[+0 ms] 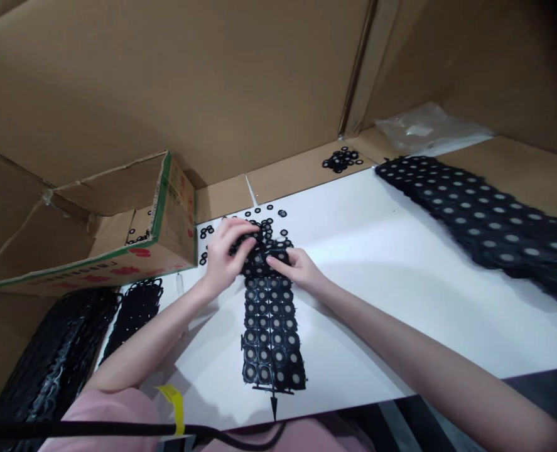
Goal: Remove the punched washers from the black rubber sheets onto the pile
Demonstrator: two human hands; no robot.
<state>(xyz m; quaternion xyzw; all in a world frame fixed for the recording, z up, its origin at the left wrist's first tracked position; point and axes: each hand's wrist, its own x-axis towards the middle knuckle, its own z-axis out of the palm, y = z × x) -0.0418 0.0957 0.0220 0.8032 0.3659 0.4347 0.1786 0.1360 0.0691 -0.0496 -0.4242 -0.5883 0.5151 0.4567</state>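
Observation:
A black rubber sheet of moulded rings (271, 333) lies lengthwise on the white board (400, 263) in front of me. My left hand (226, 251) curls its fingers over the sheet's far end, pressing and gripping it. My right hand (297, 265) rests on the same end from the right, fingers pinched on the sheet's edge. Loose black rings (266, 220) lie scattered just beyond both hands.
A stack of black ring sheets (485, 220) lies at the right. More emptied sheets (71, 351) are piled at the left. An open cardboard box (165, 220) stands at the left, holding some rings. A small heap of rings (341, 159) and a plastic bag (429, 129) lie far back. Cardboard walls surround the board.

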